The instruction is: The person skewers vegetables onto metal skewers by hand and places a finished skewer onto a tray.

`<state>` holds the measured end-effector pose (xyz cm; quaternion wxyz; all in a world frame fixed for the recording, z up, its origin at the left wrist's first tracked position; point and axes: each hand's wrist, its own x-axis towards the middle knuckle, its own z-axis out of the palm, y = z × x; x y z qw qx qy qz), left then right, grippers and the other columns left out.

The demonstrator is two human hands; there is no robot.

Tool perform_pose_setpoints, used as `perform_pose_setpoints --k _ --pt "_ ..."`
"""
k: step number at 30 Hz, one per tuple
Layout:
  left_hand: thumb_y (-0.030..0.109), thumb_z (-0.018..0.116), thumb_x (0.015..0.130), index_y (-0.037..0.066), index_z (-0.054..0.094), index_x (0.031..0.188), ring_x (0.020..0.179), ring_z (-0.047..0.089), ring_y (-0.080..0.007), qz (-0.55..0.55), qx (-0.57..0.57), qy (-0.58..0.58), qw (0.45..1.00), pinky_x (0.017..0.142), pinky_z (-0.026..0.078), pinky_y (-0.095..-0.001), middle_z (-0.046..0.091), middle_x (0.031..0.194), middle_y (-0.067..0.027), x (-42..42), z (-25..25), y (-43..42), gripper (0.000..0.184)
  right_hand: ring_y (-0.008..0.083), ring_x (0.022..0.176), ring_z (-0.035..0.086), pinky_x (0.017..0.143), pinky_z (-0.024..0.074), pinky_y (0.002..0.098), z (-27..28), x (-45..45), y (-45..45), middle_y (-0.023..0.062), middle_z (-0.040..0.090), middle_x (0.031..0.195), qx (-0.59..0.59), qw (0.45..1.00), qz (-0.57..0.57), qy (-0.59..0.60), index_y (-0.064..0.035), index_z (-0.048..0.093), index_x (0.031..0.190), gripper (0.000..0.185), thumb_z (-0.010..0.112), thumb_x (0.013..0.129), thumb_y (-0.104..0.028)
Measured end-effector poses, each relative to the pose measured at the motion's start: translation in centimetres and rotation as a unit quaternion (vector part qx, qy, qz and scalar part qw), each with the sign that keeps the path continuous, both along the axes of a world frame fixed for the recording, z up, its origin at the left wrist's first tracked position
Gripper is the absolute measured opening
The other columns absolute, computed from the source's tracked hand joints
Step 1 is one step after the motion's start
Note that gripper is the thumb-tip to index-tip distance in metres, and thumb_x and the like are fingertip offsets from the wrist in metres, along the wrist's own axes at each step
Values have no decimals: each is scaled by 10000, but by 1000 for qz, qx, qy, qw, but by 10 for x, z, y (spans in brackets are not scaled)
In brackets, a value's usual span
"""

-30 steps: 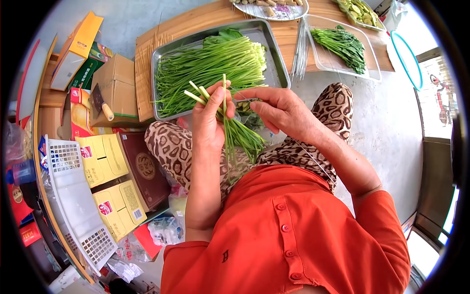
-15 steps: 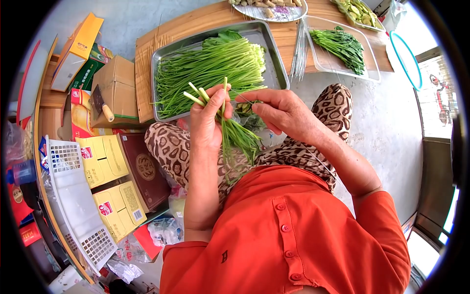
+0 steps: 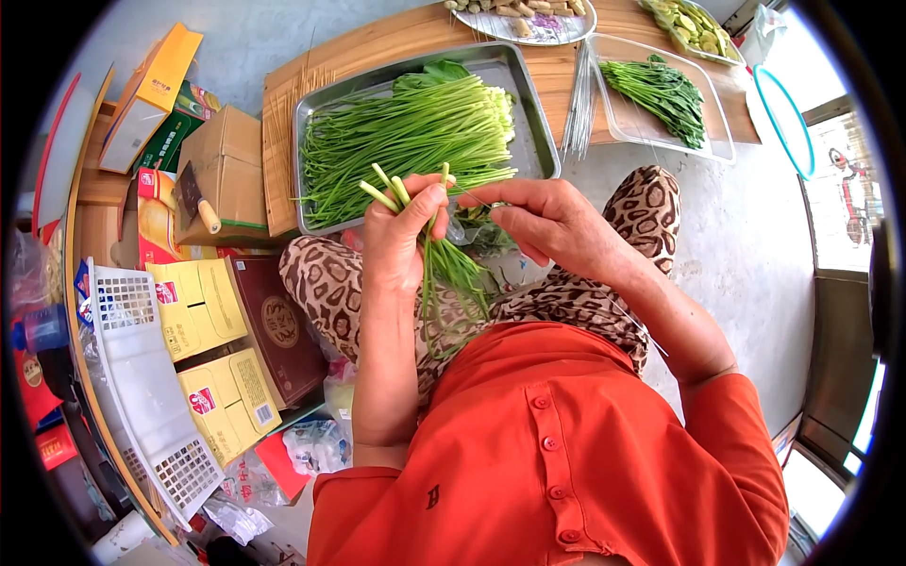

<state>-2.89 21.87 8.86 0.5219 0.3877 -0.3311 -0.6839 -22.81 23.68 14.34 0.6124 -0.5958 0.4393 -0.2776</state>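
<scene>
My left hand (image 3: 406, 236) is closed around a small bunch of green chives (image 3: 451, 269). Their pale cut ends stick up past the thumb, and the leaves hang down over my lap. To its right, my right hand (image 3: 552, 215) pinches a thin metal skewer (image 3: 634, 321), whose shaft runs back under the forearm. The skewer's front end points toward the stalks; whether it touches them I cannot tell. Just beyond both hands, a metal tray (image 3: 541, 132) holds a large pile of chives (image 3: 406, 141).
Metal skewers (image 3: 579, 99) and bamboo skewers (image 3: 283, 123) lie beside the tray on the wooden table (image 3: 377, 47). A clear plastic tray (image 3: 722, 141) of leafy greens sits at right. A cleaver (image 3: 198, 200) leans against a cardboard box (image 3: 236, 156); a white basket (image 3: 142, 377) stands left.
The chives in my left hand have tilted slightly, their leaves swinging left. My right hand and the skewer's front end have shifted a little right and down.
</scene>
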Motion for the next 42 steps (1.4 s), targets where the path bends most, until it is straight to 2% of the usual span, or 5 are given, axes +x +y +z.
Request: perform_pose_setpoints --k 10,14,23,33,42 --pt "122 666 886 34 686 1017 657 455 -11 47 -122 -187 974 555 342 -165 600 789 48 -10 5 -5 159 33 476 380 441 292 206 -5 -6 -20 -56 445 566 49 991 -97 -80 -25 633 926 187 508 958 -159" --pt "156 670 880 34 691 945 642 476 -27 119 -166 -234 951 522 349 -176 594 760 33 3 7 -18 140 11 511 369 461 282 180 1 -29 -28 -73 439 582 -155 941 -295 -65 -23 639 972 183 525 962 -165" --pt "81 658 879 0 612 905 655 425 -28 -3 -173 -212 962 567 377 -196 502 715 63 -42 10 -9 97 84 518 492 495 408 265 5 13 -13 84 576 581 -208 963 -168 41 -10 616 988 165 643 877 -130" --pt "239 532 974 -1 601 1163 669 558 -90 -83 -190 -119 971 605 453 -217 639 810 -40 -34 4 -2 314 5 597 479 507 386 199 -15 -1 -22 -20 603 639 -107 977 -175 -55 -1 595 921 128 624 898 -123" --pt "221 593 935 3 635 1014 608 491 -99 -5 -87 -53 995 554 384 -223 608 812 -47 -35 7 0 235 25 569 407 499 339 220 -13 -4 -20 -38 515 618 -75 983 -166 -6 -11 597 957 148 586 926 -156"
